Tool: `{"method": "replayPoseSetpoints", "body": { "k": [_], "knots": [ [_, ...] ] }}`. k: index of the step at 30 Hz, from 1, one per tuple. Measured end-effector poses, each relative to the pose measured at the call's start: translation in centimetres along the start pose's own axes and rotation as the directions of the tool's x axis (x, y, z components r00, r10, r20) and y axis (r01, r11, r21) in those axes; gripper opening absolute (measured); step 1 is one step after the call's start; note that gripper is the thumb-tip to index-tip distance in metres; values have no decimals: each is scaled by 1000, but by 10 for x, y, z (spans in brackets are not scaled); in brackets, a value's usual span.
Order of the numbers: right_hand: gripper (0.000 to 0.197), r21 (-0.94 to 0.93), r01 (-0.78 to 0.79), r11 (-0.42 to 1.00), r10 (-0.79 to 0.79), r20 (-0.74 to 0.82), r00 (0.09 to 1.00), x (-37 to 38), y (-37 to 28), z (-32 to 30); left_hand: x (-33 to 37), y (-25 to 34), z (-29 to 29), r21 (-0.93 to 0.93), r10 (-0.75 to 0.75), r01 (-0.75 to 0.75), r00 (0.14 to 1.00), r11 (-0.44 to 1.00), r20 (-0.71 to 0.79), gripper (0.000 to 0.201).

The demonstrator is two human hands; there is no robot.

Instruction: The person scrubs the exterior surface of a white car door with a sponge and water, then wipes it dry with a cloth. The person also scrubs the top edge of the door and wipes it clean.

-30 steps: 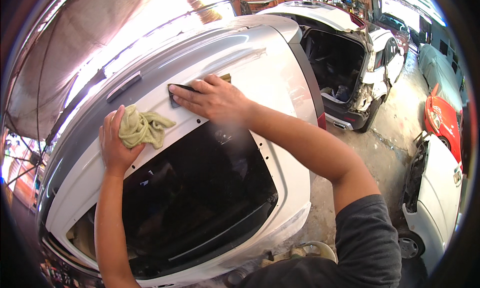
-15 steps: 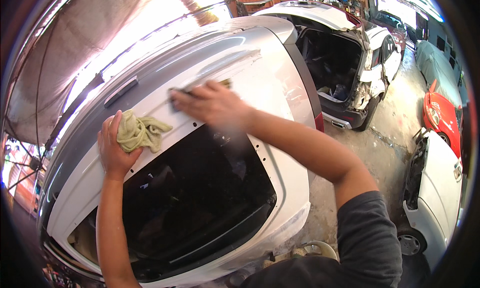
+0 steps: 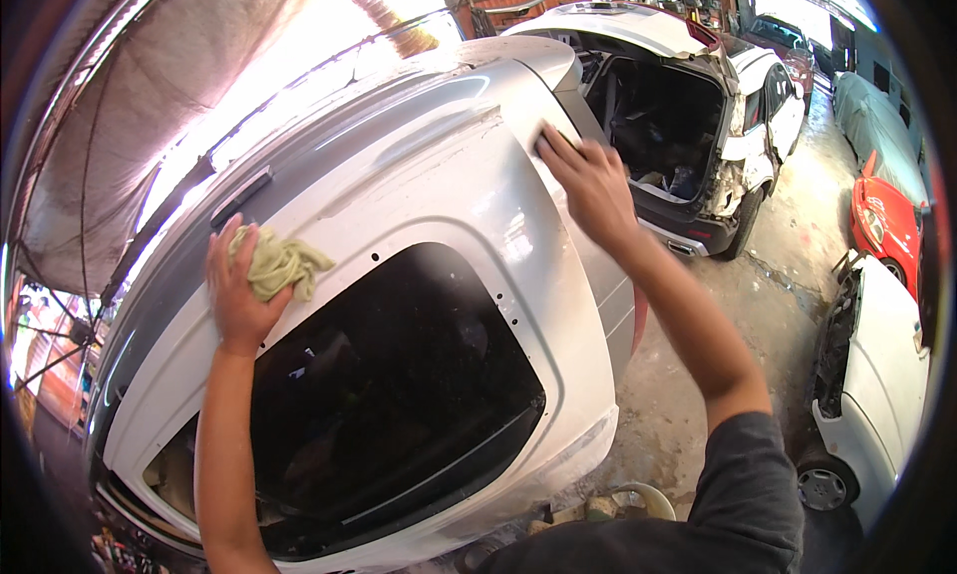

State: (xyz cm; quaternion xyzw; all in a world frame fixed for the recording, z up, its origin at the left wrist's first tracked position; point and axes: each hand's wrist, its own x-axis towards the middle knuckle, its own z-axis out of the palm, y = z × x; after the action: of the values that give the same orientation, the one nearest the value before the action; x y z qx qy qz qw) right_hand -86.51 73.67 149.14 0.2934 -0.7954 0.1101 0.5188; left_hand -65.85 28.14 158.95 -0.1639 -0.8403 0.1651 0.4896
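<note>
My left hand [image 3: 239, 300] rests on the white-and-grey car tailgate [image 3: 399, 200], left of the rear window. Bunched under its thumb and fingers is a pale green cloth [image 3: 284, 263]. Toward the far right edge of the tailgate, my right hand [image 3: 595, 187] presses a dark flat pad [image 3: 556, 141] on the painted surface. Only a strip of the pad shows past the fingers, and the hand is slightly blurred. The dark rear window [image 3: 399, 385] lies between my forearms.
Behind, a white car [image 3: 743, 126] stands with its back gaping and rear corner damaged. On the right are a detached white car front [image 3: 872, 365], a red car [image 3: 887, 220] and a covered car [image 3: 872, 126]. A round tub [image 3: 653, 499] sits low beside me.
My right hand has swept with the pad toward the far right edge of the tailgate. My left hand stays on the cloth, its fingers slightly shifted; the view has moved a little.
</note>
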Motion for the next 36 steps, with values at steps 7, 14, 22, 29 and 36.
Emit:
{"method": "replayPoseSetpoints", "body": {
  "k": [7,14,22,29,36],
  "knots": [
    [51,350,-496,795,432,246,867,-267,-101,-30,106,93,75,-152,38,-34,999,988,24,72],
    [49,405,-741,535,540,511,669,-403,-149,-116,228,197,158,-228,127,-120,992,966,15,56],
    [96,508,-850,-141,741,624,250,-427,-99,-150,216,364,166,-717,115,-70,993,694,14,43],
    [95,705,-563,-431,673,667,320,-349,-76,-111,68,495,107,-889,480,298,757,348,442,78],
    [70,689,-431,-583,686,701,194,-394,-80,-118,90,371,81,-786,297,0,926,619,234,101]
  ]
}}
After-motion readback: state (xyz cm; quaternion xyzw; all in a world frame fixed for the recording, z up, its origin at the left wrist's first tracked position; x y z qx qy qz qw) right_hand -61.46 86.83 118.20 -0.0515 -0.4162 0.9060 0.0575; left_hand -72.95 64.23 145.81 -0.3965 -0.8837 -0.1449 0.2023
